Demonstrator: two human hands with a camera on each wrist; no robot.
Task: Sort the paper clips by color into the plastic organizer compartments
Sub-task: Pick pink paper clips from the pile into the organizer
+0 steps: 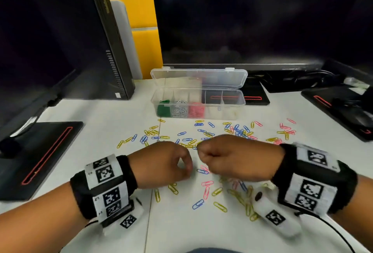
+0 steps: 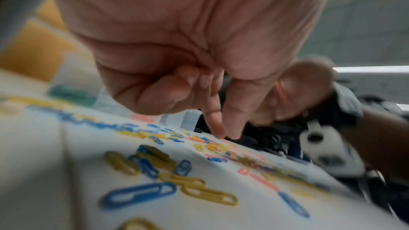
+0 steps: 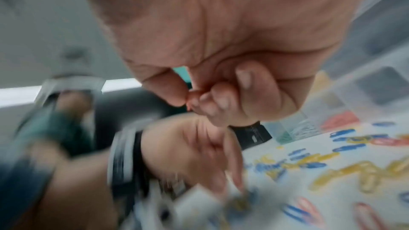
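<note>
Blue, yellow and pink paper clips point(image 1: 205, 192) lie scattered on the white table point(image 1: 121, 115). Behind them stands the clear plastic organizer point(image 1: 226, 113), lid open, with green point(image 1: 163, 110), silver point(image 1: 179, 109) and pink point(image 1: 196, 110) clips in its left compartments. My right hand point(image 1: 198, 151) hovers over the clips as a fist. In the right wrist view it point(image 3: 189, 102) pinches a sliver of pink clip point(image 3: 188, 107) between thumb and fingers. My left hand point(image 1: 189, 169) is just left of it. Its thumb and forefinger point(image 2: 228, 136) point down with tips together, and nothing shows between them.
A black monitor base point(image 1: 40, 152) lies at the left, a computer tower point(image 1: 113, 51) behind it. A large dark monitor point(image 1: 262, 21) stands behind the organizer. More black bases point(image 1: 333, 107) and cables point(image 1: 302, 79) are at the right. A thin cable point(image 1: 335, 232) trails from my right wrist.
</note>
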